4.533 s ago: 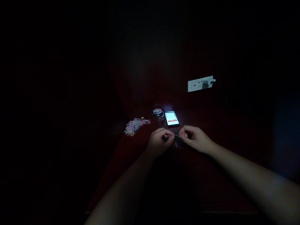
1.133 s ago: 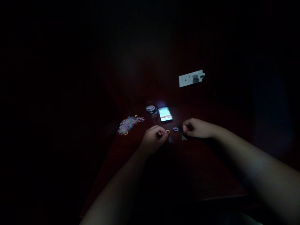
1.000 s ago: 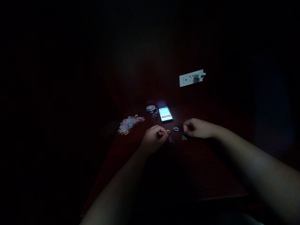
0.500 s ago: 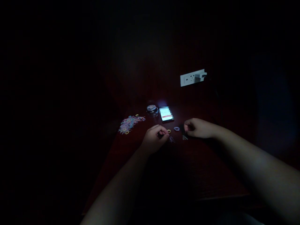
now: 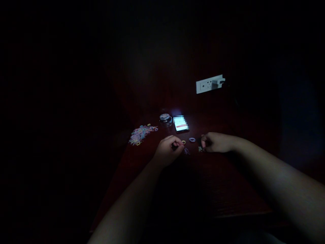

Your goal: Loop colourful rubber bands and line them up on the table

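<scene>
My left hand [image 5: 169, 149] rests on the dark red table with thumb and fingertips pinched together; whatever they hold is too small to make out. Just beyond its fingertips lies a yellow hair tie [image 5: 183, 142], with a small bunch of thin purple bands [image 5: 187, 151] nearer me. A purple hair tie [image 5: 192, 139] sits between the two hands. My right hand [image 5: 213, 142] is curled with its fingers pointing down at the table, beside a little bunch of pale bands [image 5: 200, 148]. Its fingertips are in shadow, and anything in them is hidden.
A heap of coloured bands [image 5: 142, 134] is spread at the left of the table [image 5: 223, 189]. At the back stand a round clear jar [image 5: 166, 120] and a lit phone [image 5: 181, 123]. A white wall socket [image 5: 208, 84] with a plug is above. The surroundings are very dark.
My right hand has moved slightly down and toward the right, and its fingers are now lower by the pale bands. The left hand has stayed almost still.
</scene>
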`<state>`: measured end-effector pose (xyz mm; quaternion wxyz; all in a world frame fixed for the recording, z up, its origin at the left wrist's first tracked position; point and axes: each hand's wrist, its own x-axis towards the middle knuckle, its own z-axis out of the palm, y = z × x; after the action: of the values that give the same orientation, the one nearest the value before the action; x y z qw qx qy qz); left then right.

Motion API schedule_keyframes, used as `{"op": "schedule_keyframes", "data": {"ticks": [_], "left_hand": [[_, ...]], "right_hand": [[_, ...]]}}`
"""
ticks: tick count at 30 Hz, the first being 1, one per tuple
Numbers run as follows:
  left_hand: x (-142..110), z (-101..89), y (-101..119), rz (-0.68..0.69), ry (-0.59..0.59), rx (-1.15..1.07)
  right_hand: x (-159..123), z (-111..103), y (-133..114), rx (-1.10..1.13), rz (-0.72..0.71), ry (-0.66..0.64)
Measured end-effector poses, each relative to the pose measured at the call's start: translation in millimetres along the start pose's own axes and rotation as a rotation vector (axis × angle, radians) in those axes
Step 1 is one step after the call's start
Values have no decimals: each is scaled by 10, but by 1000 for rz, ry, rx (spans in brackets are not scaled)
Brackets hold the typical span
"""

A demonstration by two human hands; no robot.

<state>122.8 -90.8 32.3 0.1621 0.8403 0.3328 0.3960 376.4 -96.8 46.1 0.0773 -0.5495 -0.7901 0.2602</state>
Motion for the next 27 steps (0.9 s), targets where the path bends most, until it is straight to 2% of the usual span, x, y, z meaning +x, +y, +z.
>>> {"op": "schedule_keyframes", "data": {"ticks": [5,9,17,27], "left_hand": [[0,0,-18,0,6,8],[7,-28,-67,1,22,24],[65,-119,-231,-64,145,121],[65,-118,-309,-112,138,117]], "right_hand": [[1,-15,39,42,-32,-26],[6,-24,87,36,-13,41],[9,-1,34,1,5,48],[40,20,28,-9,-10,62]]}}
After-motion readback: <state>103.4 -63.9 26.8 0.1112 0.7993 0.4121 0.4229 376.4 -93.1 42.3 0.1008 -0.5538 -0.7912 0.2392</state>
